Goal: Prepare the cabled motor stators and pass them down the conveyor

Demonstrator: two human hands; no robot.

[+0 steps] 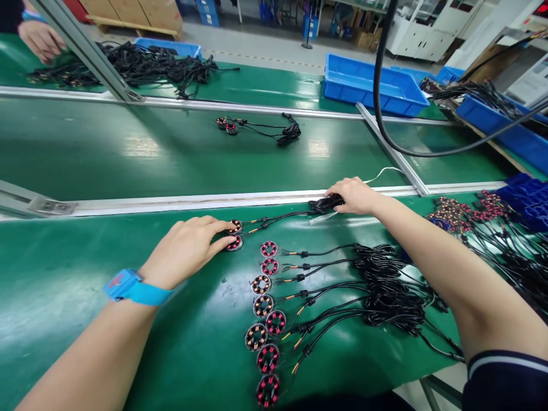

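Two small round motor stators with copper and pink windings are at the fingertips of my left hand, thumb on one and a finger on the other. Their leads run right to a coiled black cable bundle, gripped by my right hand near the white rail; part of the coil is hidden under the fingers. Just below lies a column of several more stators, some copper and some pink. Their wires lead right to coiled black cables lying side by side on the green bench.
Beyond the white rail, another stator pair with cable lies on the green belt. A blue bin stands behind. More stators are heaped at right. A black cable hangs overhead. Another person's hand is at far left.
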